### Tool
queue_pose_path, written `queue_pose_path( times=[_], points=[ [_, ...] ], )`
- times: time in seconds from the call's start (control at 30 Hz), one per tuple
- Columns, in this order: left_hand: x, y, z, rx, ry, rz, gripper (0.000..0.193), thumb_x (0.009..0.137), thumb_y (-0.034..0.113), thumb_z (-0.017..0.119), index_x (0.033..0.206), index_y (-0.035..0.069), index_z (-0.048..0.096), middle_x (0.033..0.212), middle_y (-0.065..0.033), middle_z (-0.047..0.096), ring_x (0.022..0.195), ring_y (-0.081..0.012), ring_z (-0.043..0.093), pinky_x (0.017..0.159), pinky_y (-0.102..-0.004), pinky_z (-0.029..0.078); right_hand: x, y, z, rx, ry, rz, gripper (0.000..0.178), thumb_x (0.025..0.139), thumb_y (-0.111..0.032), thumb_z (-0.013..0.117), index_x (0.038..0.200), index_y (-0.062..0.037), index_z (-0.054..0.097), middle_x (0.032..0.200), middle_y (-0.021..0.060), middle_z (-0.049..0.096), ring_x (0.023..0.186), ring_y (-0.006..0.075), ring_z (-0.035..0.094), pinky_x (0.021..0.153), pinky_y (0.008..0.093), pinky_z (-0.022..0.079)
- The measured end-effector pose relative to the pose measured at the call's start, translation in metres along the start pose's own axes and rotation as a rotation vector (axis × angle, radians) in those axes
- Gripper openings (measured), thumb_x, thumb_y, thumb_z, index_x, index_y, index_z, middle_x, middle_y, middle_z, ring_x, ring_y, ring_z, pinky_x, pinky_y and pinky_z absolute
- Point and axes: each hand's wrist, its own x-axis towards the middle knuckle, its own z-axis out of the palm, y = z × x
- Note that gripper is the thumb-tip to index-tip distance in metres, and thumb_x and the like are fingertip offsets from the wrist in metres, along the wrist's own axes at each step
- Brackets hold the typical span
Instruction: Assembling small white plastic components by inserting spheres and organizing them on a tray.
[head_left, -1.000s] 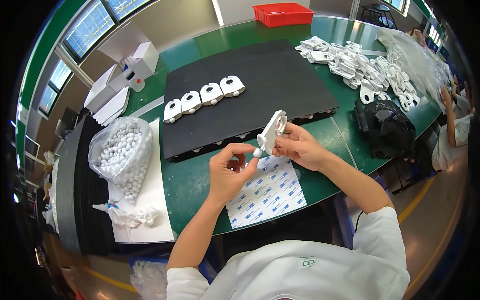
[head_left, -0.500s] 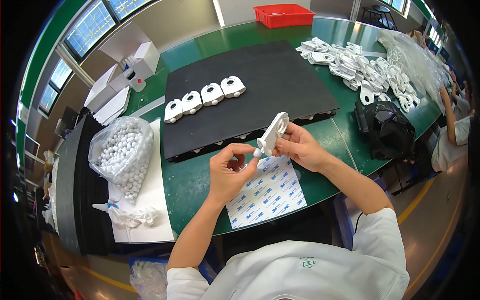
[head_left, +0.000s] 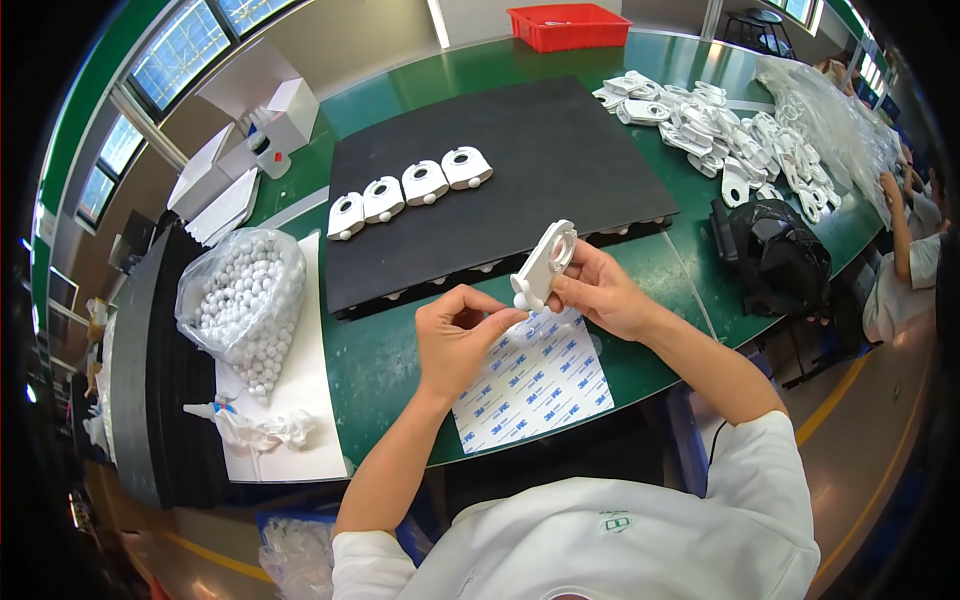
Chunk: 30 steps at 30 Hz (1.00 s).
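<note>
My right hand (head_left: 612, 293) grips a white plastic holder (head_left: 548, 260) with a round opening, tilted above the table. A small white ball (head_left: 521, 300) sits at its lower end. Just below that ball, my left hand (head_left: 462, 335) has thumb and forefinger pinched together; whatever lies between the tips is hidden. Under both hands is a white sheet with blue print (head_left: 535, 390). Several similar white holders (head_left: 424, 184) with balls at their near ends stand in a row on a black foam board (head_left: 500, 130).
At left, a clear bag of white balls (head_left: 245, 300) rests on white board near a crumpled tissue (head_left: 265, 428). Loose white holders (head_left: 715, 125) are heaped at right beside a black bag (head_left: 770, 250). A red bin (head_left: 568, 28) stands far back. Another person's arm (head_left: 900, 225) shows at far right.
My left fingertips have shifted from around the ball to just below it. The ball now sits closer against the holder's end. My right hand keeps its grip.
</note>
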Motion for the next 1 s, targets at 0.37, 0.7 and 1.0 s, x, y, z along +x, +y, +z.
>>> queue_pose_path(
  times=[0.37,0.7,1.0],
  points=[
    [0.009,0.000,0.000,-0.102,-0.009,-0.107,0.015,0.072,0.002,0.075,0.073,0.003,0.060,0.067,-0.0004,0.060,0.055,-0.0031,0.051,0.052,-0.0164,0.040,0.009,-0.015,0.004,0.176,-0.003,0.131,0.027,0.091,-0.011,0.056,0.116,-0.0025,0.050,0.095,0.0048,0.058,0.079,0.0085,0.054,0.071,0.0227,0.046],
    [0.010,-0.007,-0.025,-0.493,0.095,-0.308,0.030,0.094,0.033,0.053,0.083,0.006,0.058,0.060,0.0024,0.049,0.048,-0.0035,0.037,0.039,-0.0183,0.023,0.049,-0.029,-0.016,0.290,0.199,0.123,0.022,0.093,-0.014,0.053,0.109,0.0000,0.056,0.089,0.0053,0.060,0.074,0.0081,0.054,0.064,0.0205,0.046],
    [0.054,0.026,-0.160,-0.744,0.358,-0.069,0.015,0.092,0.021,0.053,0.092,0.006,0.057,0.078,-0.0017,0.055,0.055,-0.0094,0.043,0.040,-0.0208,0.033,0.152,-0.050,-0.100,-0.949,0.492,0.089,0.042,0.083,-0.022,0.063,0.116,0.0041,0.059,0.092,0.0097,0.064,0.072,0.0126,0.056,0.058,0.0249,0.044]
  ],
)
